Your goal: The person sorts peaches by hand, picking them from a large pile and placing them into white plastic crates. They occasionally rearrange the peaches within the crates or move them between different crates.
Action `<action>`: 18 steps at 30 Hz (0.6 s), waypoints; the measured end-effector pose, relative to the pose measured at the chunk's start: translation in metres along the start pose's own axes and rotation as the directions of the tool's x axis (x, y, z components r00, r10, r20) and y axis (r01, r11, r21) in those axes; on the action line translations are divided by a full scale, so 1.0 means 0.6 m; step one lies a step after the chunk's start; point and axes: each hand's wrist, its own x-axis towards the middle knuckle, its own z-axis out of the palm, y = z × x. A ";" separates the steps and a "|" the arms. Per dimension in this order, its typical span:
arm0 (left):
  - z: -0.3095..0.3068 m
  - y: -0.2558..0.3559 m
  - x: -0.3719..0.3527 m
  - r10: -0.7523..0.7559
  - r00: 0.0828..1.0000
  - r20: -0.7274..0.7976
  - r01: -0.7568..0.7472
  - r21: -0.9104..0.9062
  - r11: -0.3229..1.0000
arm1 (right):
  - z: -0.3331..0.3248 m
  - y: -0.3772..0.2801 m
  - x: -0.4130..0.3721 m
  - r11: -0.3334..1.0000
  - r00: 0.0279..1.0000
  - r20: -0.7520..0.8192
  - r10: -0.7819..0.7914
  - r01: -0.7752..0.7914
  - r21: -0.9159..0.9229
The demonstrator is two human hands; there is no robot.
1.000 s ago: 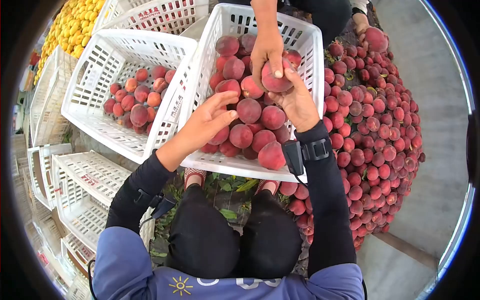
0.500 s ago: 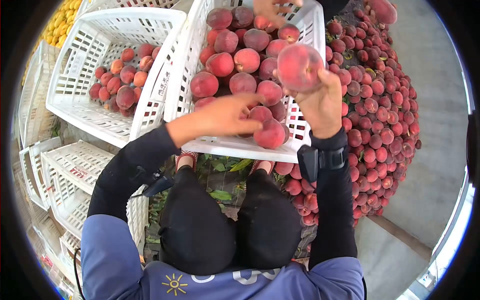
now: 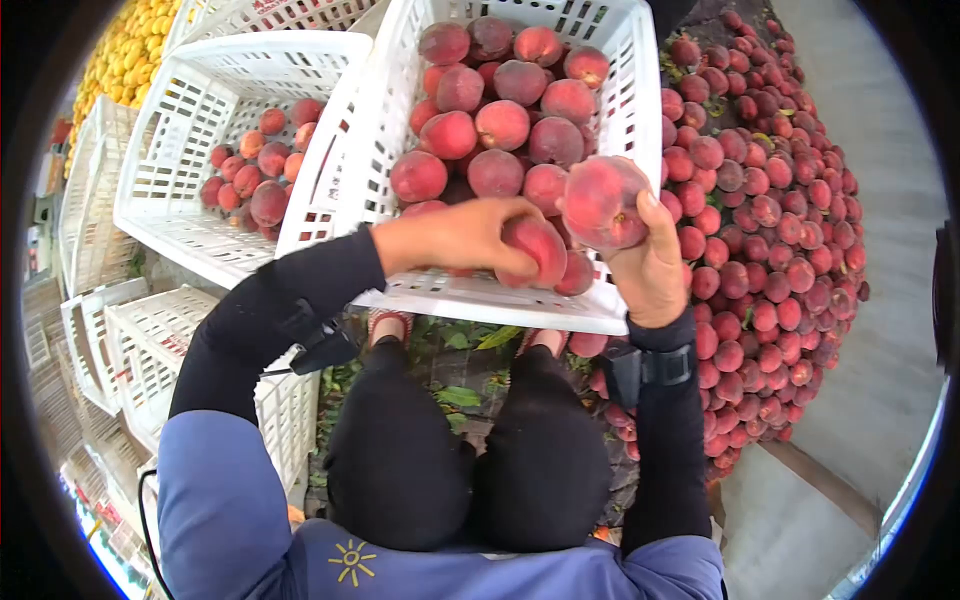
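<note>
In the head view, a white plastic crate [image 3: 460,300] stands before me with several red peaches [image 3: 502,123] in it. Over its near right corner my right hand [image 3: 648,255] holds up a large peach [image 3: 605,202], the thumb along its right side. My left hand [image 3: 470,238] reaches in from the left, its fingers curled round another peach [image 3: 534,250] at the crate's near end. A smaller peach [image 3: 575,273] sits just right of that one, low in the corner. The undersides of both held peaches are hidden.
To the left is a second white crate [image 3: 190,235] holding smaller peaches [image 3: 262,165]. More white crates [image 3: 160,330] are stacked below it. A big heap of peaches [image 3: 770,260] covers the ground at right. Yellow fruit [image 3: 125,50] lies at the far upper left.
My left hand has closed round a peach at the crate's near end. My right hand and its peach have come lower and nearer. Another person's hand at the crate's far end is out of sight.
</note>
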 end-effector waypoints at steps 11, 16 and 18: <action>-0.131 -0.032 -0.087 -0.311 0.920 0.238 0.087 0.650 0.755 | 0.059 0.135 0.055 0.435 0.854 0.361 0.374 0.182 -0.882; -0.136 -0.060 -0.074 -0.334 0.906 0.261 -0.009 0.799 0.601 | 0.061 0.146 0.064 0.348 0.786 0.374 0.492 0.216 -0.912; -0.131 -0.073 -0.082 -0.218 0.946 0.238 -0.079 0.826 0.558 | 0.056 0.150 0.056 0.404 0.830 0.369 0.418 0.194 -0.894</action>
